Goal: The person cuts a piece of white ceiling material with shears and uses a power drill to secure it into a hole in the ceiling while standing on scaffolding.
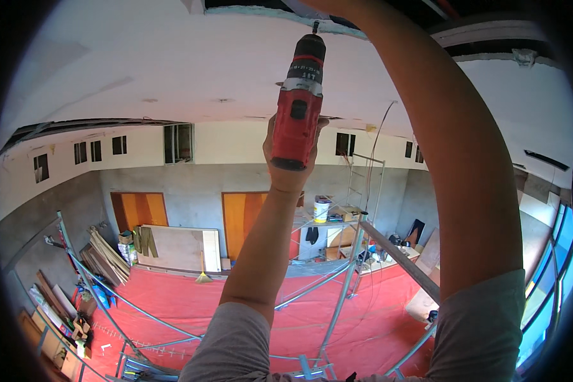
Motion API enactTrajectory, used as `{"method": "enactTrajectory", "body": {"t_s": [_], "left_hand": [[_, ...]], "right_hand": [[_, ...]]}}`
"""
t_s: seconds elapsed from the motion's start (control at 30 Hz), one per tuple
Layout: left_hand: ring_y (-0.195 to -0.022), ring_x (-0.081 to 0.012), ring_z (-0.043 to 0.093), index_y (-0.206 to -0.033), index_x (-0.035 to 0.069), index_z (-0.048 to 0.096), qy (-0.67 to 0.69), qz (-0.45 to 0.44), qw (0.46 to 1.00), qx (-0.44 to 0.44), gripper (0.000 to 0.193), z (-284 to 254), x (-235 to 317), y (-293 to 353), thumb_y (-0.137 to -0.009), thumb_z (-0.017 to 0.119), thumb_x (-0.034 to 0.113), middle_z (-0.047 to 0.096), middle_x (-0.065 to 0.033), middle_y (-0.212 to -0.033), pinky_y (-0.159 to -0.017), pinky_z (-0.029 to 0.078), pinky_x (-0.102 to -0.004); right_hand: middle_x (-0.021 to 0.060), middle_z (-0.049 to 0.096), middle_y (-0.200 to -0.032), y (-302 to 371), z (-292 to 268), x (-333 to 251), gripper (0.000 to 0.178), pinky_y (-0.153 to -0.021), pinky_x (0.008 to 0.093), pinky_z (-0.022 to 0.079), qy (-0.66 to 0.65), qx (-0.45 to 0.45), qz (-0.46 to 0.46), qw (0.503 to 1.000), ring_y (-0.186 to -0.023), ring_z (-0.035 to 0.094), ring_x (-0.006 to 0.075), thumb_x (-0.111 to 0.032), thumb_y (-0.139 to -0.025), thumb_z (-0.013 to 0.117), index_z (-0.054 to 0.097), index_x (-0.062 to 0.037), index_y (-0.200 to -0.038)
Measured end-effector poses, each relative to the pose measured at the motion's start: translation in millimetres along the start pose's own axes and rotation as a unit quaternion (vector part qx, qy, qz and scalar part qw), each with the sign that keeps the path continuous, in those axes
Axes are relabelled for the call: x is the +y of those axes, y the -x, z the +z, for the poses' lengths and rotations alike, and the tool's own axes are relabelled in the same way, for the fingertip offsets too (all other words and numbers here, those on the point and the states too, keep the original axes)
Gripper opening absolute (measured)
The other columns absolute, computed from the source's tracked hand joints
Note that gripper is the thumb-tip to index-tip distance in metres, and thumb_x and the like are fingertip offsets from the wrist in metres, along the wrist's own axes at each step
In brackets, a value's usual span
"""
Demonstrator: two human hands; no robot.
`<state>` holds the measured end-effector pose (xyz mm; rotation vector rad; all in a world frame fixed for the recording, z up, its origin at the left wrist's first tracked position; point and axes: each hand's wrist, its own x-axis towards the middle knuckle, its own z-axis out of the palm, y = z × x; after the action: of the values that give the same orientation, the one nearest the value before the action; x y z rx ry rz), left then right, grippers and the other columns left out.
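A red and black cordless drill (295, 121) points up at the ceiling, its bit (316, 27) at the edge of a cut opening. Wrapped round the drill's grip is my left hand (293, 177), held high in front of me. My right arm reaches up past the drill. Only a bit of my right hand (328, 5) shows at the top edge, beside the opening's rim, with its fingers out of sight. The white ceiling panel (191, 57) spreads around the drill, and the dark opening (484, 38) exposes metal framing.
Scaffold tubes (398, 254) stand around me, above a red-covered floor (172, 305) well below. A white bucket (321, 209) sits on another scaffold. Boards (108, 254) and a broom (203, 275) lean along the walls. A thin cable (379, 137) hangs from the ceiling.
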<state>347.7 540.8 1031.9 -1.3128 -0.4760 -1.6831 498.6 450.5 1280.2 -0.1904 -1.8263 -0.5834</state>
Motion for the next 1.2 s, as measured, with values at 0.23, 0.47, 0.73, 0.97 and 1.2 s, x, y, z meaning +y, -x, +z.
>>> {"method": "enactTrajectory", "body": {"t_s": [0.23, 0.47, 0.73, 0.97, 1.2], "left_hand": [[-0.086, -0.0234, 0.074, -0.116, 0.002, 0.064, -0.055, 0.001, 0.998, 0.000, 0.039, -4.6, -3.7, -7.7, -0.085, 0.085, 0.013, 0.075, -0.0099, -0.100, -0.079, 0.058, -0.0328], [-0.083, -0.0235, 0.073, -0.115, 0.006, 0.066, -0.103, -0.029, 0.994, -0.024, 0.044, -7.3, -4.7, -10.5, -0.082, 0.089, 0.024, 0.074, -0.0087, -0.096, -0.077, 0.059, -0.0335], [-0.087, -0.0266, 0.069, -0.112, 0.008, 0.067, -0.108, -0.036, 0.992, -0.048, 0.031, -14.6, -6.4, -13.5, -0.093, 0.077, 0.031, 0.073, -0.0082, -0.097, -0.080, 0.055, -0.0384], [-0.087, -0.0284, 0.070, -0.112, 0.009, 0.067, -0.012, -0.101, 0.994, -0.031, 0.030, -14.6, -8.0, -9.8, -0.095, 0.075, 0.032, 0.073, -0.0093, -0.097, -0.080, 0.055, -0.0400], [-0.088, -0.0193, 0.072, -0.115, 0.002, 0.065, -0.124, -0.007, 0.991, -0.045, 0.033, -15.4, -7.8, -10.2, -0.087, 0.081, 0.006, 0.074, -0.0081, -0.100, -0.079, 0.057, -0.0282]], "right_hand": [[0.0292, 0.038, -0.159, 38.1, -8.0, 54.8, 0.116, -0.123, 0.0462, 0.031, 0.241, -0.048, -0.037, 0.969, -0.148, 0.038, 0.0417, -0.082, -0.073, 0.071, 0.048, 0.0037, -0.149], [0.0287, 0.040, -0.158, 54.9, -17.5, 65.2, 0.120, -0.121, 0.0472, 0.034, 0.229, -0.086, -0.061, 0.968, -0.147, 0.039, 0.0421, -0.077, -0.065, 0.080, 0.049, 0.0035, -0.148], [0.0252, 0.056, -0.144, 44.8, 8.8, 76.5, 0.087, -0.111, 0.0484, 0.044, 0.287, -0.009, -0.098, 0.953, -0.133, 0.055, 0.0381, -0.060, -0.074, 0.083, 0.063, -0.0001, -0.133], [0.0209, 0.065, -0.134, 46.5, 5.5, 70.0, 0.081, -0.109, 0.0486, 0.045, 0.272, -0.013, -0.088, 0.958, -0.128, 0.059, 0.0372, -0.060, -0.075, 0.082, 0.065, -0.0030, -0.131], [0.0212, 0.068, -0.129, 47.9, 9.3, 69.7, 0.078, -0.108, 0.0479, 0.046, 0.259, -0.007, -0.056, 0.964, -0.125, 0.061, 0.0371, -0.061, -0.077, 0.080, 0.067, -0.0032, -0.127]]}}
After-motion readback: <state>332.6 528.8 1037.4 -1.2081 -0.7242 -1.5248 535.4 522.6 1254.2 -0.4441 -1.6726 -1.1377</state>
